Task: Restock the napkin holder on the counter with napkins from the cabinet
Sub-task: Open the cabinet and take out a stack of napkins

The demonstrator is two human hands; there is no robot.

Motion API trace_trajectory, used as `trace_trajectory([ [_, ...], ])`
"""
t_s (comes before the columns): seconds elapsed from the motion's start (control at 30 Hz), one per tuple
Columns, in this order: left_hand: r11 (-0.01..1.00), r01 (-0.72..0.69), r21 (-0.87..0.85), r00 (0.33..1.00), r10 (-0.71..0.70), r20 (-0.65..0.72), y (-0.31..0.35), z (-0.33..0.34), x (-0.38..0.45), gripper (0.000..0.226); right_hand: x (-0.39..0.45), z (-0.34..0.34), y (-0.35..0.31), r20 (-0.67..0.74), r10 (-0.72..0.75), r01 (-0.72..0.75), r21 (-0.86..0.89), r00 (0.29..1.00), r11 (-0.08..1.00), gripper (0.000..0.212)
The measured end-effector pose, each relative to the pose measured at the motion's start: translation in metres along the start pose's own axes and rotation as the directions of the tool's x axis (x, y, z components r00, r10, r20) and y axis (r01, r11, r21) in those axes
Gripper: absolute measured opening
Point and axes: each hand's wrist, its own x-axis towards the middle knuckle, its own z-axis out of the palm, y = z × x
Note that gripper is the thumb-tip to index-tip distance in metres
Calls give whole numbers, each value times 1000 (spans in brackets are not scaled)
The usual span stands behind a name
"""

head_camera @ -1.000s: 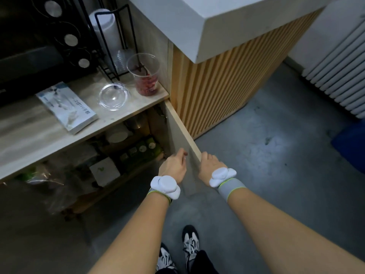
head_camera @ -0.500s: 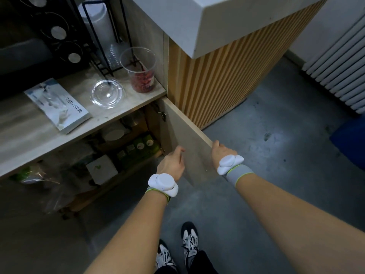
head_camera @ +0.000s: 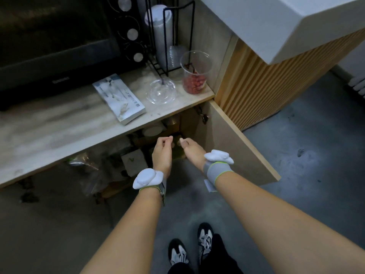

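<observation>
The cabinet under the counter shelf stands open, its wooden door [head_camera: 243, 147] swung out to the right. Inside, in dim light, a white square pack [head_camera: 133, 162] lies among bags and jars; I cannot tell whether it holds napkins. My left hand [head_camera: 162, 153] and my right hand [head_camera: 190, 150] hover side by side in front of the opening, both empty with loosely curled fingers. Neither touches the door. No napkin holder is in view.
On the counter shelf [head_camera: 59, 123] lie a flat white box [head_camera: 119, 97], a clear dome lid [head_camera: 161, 91], a clear cup with red bits [head_camera: 194, 73] and a black wire rack of cups [head_camera: 167, 36]. A black oven [head_camera: 59, 42] sits behind. A slatted wooden counter [head_camera: 276, 76] rises at right.
The door has swung further open to the right. Both hands have let go of its edge and moved in front of the cabinet opening.
</observation>
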Motion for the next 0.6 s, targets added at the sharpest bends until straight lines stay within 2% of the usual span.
trace_trajectory([
  [0.13,997,62,-56,994,-66,-84,-30,-49,12,20,13,42,-14,120,48,-63,127,992,990,51],
  [0.23,990,106,-98,983,-119,-142,-51,-79,28,19,31,70,-27,178,41,-67,143,983,987,56],
  [0.27,986,122,-116,977,-139,-161,-57,-88,36,23,41,80,-32,187,30,-55,128,982,990,56],
  [0.37,955,249,-158,936,-280,-215,-80,-108,72,66,67,104,-42,208,-2,-3,22,978,1000,52],
  [0.4,946,272,-176,926,-307,-221,-87,-113,85,71,77,113,-40,210,-21,26,-19,977,999,49],
  [0.47,931,300,-209,920,-340,-194,-103,-119,111,57,103,136,-31,220,-71,92,-87,973,992,45],
  [0.57,970,170,-173,949,-208,-237,-131,-124,154,21,145,170,-21,237,-139,180,-160,961,970,43],
  [0.6,982,122,-144,953,-157,-260,-146,-126,168,21,158,182,-20,244,-152,192,-154,958,969,42],
])
